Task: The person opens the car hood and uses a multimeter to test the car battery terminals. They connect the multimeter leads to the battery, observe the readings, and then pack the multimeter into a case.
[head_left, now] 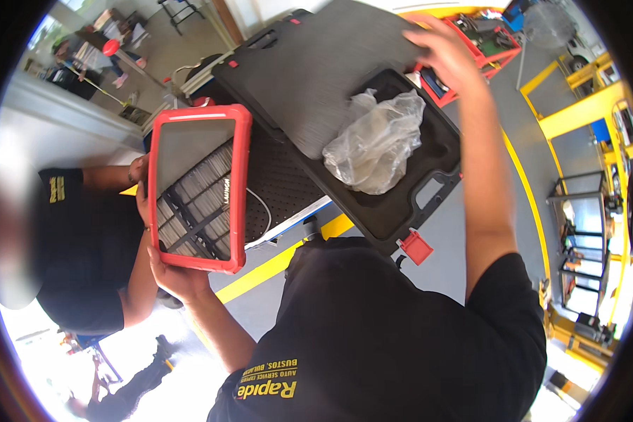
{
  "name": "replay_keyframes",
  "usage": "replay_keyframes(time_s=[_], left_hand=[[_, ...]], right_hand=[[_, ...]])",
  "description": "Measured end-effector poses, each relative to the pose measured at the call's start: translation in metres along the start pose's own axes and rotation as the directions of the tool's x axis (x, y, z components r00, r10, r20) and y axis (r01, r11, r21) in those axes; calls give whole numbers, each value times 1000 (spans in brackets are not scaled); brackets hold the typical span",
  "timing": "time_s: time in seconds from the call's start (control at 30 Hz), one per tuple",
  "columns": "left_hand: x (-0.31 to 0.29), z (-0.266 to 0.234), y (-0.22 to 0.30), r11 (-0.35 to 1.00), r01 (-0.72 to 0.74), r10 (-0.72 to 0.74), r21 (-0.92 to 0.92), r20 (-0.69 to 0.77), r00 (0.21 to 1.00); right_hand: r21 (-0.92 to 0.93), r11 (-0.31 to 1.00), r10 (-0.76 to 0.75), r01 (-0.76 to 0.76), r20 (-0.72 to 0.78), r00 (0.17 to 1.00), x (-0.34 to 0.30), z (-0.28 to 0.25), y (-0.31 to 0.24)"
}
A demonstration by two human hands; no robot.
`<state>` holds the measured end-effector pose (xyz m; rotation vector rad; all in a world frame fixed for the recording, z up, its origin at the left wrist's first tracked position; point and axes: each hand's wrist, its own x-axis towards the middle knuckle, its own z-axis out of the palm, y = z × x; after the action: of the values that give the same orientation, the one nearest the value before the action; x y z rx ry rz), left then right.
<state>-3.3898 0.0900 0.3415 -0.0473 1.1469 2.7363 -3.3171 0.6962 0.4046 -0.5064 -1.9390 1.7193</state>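
My left hand (pixel 179 278) grips the bottom edge of a tablet (pixel 239 190) with a thick red rim, its dark screen full of reflections. A co-worker's hand (pixel 141 200) is at the tablet's left edge. At the upper right, my right hand (pixel 446 56) has its fingers at the edge of a dark grey foam sheet (pixel 330 70), which lies tilted over part of an open black carrying case (pixel 401 211). A crumpled clear plastic bag (pixel 380 144) rests in the case's tray, beside the foam. The case's red latch (pixel 416 247) hangs open at its near corner.
The case stands on a black perforated cart top (pixel 281 176) with a cable (pixel 266 211) on it. A co-worker in a black shirt (pixel 91 246) stands close on the left. Behind the case is a red tool tray (pixel 489 53); yellow frames (pixel 584 112) and a black rack (pixel 580 239) stand right.
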Motion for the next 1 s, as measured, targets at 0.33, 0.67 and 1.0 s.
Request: replay_keyframes(time_s=[0.33,0.67,1.0], left_hand=[[-19,-4,6,992,-125,127,29,-78,989],[1,37,-22,998,-18,14,54,84,996],[6,68,-45,993,-3,-9,118,98,995]], right_hand=[[-817,577,-60,12,-27,998,-188,-64,88],[-906,325,120,271,324,938,-161,70,68],[-930,286,-10,229,236,972,-181,65,64]])
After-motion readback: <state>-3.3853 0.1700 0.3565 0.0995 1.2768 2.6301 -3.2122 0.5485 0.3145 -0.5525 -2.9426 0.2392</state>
